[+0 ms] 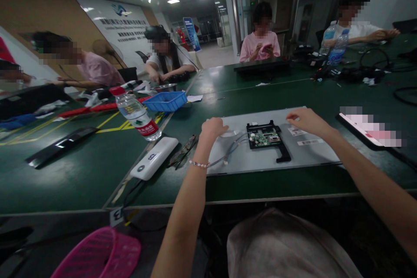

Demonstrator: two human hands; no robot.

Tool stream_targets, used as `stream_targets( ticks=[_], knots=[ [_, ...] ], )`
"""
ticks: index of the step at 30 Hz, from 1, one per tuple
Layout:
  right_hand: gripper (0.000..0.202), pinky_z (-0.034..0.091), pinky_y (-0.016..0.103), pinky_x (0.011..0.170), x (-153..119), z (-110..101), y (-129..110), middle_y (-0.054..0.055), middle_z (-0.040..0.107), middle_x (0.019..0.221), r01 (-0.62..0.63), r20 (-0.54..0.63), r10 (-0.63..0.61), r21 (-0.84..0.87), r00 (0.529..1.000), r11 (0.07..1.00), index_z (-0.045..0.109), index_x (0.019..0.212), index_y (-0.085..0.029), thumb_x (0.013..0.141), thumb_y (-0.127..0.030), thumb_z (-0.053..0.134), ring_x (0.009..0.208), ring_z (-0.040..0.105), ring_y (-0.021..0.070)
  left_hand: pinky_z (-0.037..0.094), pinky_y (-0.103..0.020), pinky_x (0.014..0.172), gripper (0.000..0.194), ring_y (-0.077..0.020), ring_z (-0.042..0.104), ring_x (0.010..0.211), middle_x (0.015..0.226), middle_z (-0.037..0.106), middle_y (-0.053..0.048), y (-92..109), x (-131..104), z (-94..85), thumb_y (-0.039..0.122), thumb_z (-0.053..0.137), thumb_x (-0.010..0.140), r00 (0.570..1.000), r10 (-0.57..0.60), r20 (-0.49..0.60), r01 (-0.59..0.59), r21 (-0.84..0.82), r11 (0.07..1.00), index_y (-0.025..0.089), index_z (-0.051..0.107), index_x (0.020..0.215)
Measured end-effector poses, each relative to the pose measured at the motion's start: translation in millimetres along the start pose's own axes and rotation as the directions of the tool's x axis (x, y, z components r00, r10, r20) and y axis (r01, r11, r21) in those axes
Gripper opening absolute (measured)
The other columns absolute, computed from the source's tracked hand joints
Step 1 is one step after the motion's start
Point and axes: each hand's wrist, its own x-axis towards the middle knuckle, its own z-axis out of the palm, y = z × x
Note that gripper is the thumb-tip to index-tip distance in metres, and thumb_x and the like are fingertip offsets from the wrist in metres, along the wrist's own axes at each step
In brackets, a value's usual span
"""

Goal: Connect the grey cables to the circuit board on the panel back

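A flat grey display panel (234, 156) lies on the table in front of me. On its middle rests a green circuit board (265, 139) in a black plastic bracket (283, 154), with grey cables (233, 150) running left. My left hand (213, 129) is over the panel's far left corner, fingers curled and thumb pointing right, beside a whitish translucent strip (230, 133). Over the right part, above white labels (296, 131), my right hand (306, 120) has its thumb and fingertips drawn together. Whatever either hand may hold is too small or hidden to make out.
Left of the panel are glasses (184, 150), a white power bank (154, 158), a water bottle (138, 115) and a blue tray (167, 100). A phone (365, 130) lies at right. A pink basket (100, 254) stands below the table edge. Several people sit around the table.
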Motion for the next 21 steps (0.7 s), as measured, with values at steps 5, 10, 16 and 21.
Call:
stream_targets(
  ticks=[5,10,16,21],
  knots=[
    [0.026,0.05,0.035,0.079,2.8,6.5,-12.7,0.009,0.069,0.099,0.044,-0.079,-0.039,0.062,0.996,0.997,0.069,0.099,-0.017,0.087,-0.031,0.05,0.089,0.064,0.0226,0.051,-0.033,0.081,0.042,-0.0277,0.065,0.096,0.097,0.07,-0.016,4.9,-1.3,-2.9,0.045,0.045,0.084,0.997,-0.016,0.078,0.015,0.011,1.0,0.015,0.074,0.083],
    [0.03,0.049,0.036,0.084,17.5,9.2,-51.0,0.01,0.067,0.107,0.196,-0.014,-0.195,0.077,0.981,0.978,0.067,0.108,-0.017,0.088,-0.032,0.05,0.095,0.062,0.0236,0.051,-0.033,0.079,0.038,-0.0265,0.067,0.087,0.086,0.071,-0.014,0.0,-2.1,-4.7,0.041,0.049,0.081,0.982,-0.025,0.187,0.024,0.007,1.0,0.016,0.072,0.063],
    [0.03,0.045,0.036,0.092,50.8,24.5,-78.5,0.011,0.067,0.111,0.303,0.129,-0.298,-0.021,0.946,0.953,0.068,0.108,-0.016,0.088,-0.031,0.052,0.103,0.061,0.0257,0.051,-0.034,0.08,0.035,-0.0273,0.066,0.091,0.091,0.071,-0.015,-2.2,-3.6,-4.9,0.038,0.049,0.081,0.986,-0.065,0.156,0.064,0.011,0.998,0.015,0.073,0.072],
    [0.023,0.046,0.03,0.085,67.6,42.6,-80.8,0.008,0.072,0.101,0.276,0.161,-0.267,-0.038,0.95,0.96,0.073,0.096,-0.019,0.087,-0.027,0.053,0.095,0.064,0.023,0.051,-0.034,0.084,0.04,-0.028,0.063,0.103,0.103,0.069,-0.017,2.3,-2.8,-2.0,0.041,0.044,0.085,0.997,-0.069,0.03,0.07,-0.008,0.998,0.015,0.071,0.102]
  ],
)
